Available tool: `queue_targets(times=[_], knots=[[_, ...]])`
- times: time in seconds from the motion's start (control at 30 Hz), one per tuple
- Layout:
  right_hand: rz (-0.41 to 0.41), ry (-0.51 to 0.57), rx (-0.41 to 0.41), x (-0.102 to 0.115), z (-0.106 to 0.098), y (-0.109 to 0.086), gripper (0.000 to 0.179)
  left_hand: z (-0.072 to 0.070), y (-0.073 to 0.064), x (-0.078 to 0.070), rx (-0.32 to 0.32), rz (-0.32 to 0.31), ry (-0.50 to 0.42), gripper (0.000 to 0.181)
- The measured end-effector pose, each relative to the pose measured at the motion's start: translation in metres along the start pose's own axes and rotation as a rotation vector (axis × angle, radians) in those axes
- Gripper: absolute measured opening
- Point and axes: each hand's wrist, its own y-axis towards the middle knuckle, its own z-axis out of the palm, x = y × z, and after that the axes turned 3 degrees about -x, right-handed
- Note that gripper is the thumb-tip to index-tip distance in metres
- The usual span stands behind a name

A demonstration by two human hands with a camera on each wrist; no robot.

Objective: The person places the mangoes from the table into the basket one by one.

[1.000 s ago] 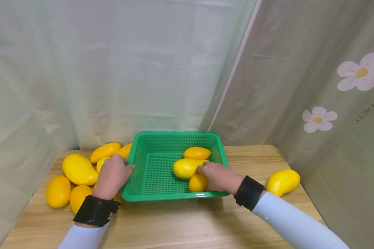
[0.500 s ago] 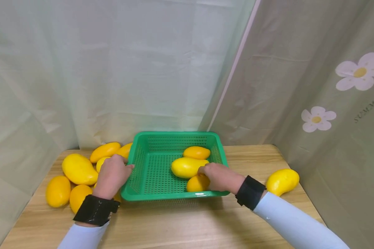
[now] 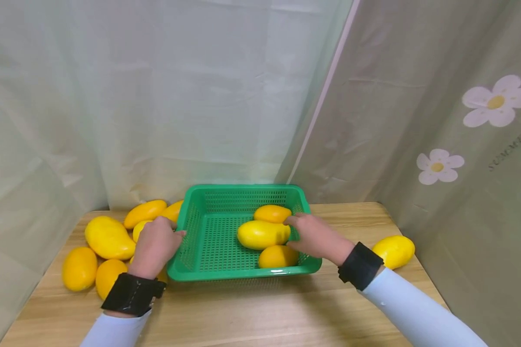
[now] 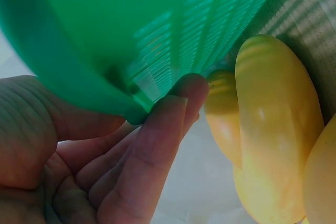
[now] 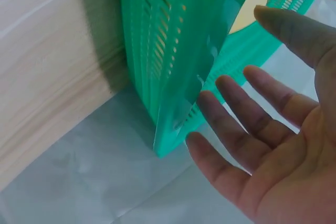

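Note:
My left hand [image 3: 157, 246] pinches the left rim of a green plastic basket [image 3: 243, 275], thumb on one side and fingers on the other, as the left wrist view shows. Three fruits that look like mangoes lie in the basket's right half: a small one [image 3: 272, 213] at the back, a larger yellow one [image 3: 260, 234] in the middle and an orange-yellow one [image 3: 278, 257] in front. Over the basket's right rim is my right hand [image 3: 317, 236], its fingers spread and holding nothing in the right wrist view [image 5: 283, 145].
Several mangoes [image 3: 108, 237] cluster on the wooden table [image 3: 243, 313] left of the basket, some partly behind my left hand. Another mango [image 3: 394, 251] lies at the table's right, partly behind my right wrist. Pale curtains [image 3: 226, 96] hang along the back and sides.
My right hand has let go of the front mango in the basket and moved slightly up and right. The left hand stays on the rim.

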Motion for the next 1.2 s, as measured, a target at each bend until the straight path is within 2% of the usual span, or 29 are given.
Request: queue_targets(times=[0.3, 0.43, 0.6, 0.97, 1.07, 1.2], knots=[[0.074, -0.064, -0.162, -0.015, -0.004, -0.006, 0.054, 0.0, 0.0, 0.0, 0.001, 0.001, -0.005, 0.025], [0.153, -0.092, -0.236, -0.023, -0.005, -0.01, 0.057, 0.0, 0.0, 0.0, -0.004, 0.005, -0.004, 0.025], [0.279, -0.124, -0.283, -0.031, -0.007, -0.014, 0.062, 0.0, 0.0, 0.0, -0.009, 0.007, -0.006, 0.025], [0.515, -0.137, -0.323, -0.05, -0.01, -0.026, 0.073, 0.0, 0.0, 0.001, -0.004, 0.0, -0.013, 0.025], [0.582, -0.153, -0.298, -0.064, -0.01, -0.033, 0.078, 0.0, 0.0, 0.001, -0.001, -0.001, -0.012, 0.025], [0.712, -0.189, -0.229, -0.083, -0.011, -0.044, 0.083, 0.0, -0.001, 0.0, 0.001, -0.002, -0.004, 0.025]])
